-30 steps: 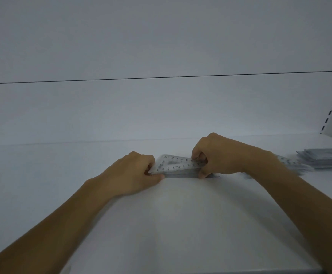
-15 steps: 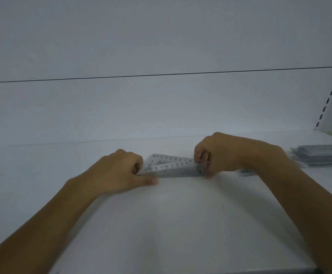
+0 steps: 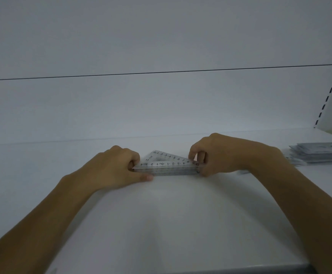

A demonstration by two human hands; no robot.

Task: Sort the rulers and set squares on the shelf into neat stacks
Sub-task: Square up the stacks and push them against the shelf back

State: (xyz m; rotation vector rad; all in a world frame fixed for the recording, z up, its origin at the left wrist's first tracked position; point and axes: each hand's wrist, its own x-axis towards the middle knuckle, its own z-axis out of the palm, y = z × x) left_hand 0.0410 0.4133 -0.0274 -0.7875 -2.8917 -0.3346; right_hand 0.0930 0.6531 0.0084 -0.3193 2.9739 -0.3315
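a thin stack of set squares lies flat on the white shelf, a little above the middle of the frame. its long printed edge faces us and its tip points toward the back, and we can read black numbers along the top one's edges. our left hand holds the stack's left corner, its fingers curled in against that corner and the thumb stretched on the shelf along the front edge. our right hand grasps the right corner, fingers bent down over the top and the thumb at the front. at the right edge of the frame, well apart from the stack, a grey pile of flat, blurred pieces rests on the same shelf. behind everything stands a pale back panel crossed by one dark seam, and in the upper right a slotted upright runs down to the shelf.
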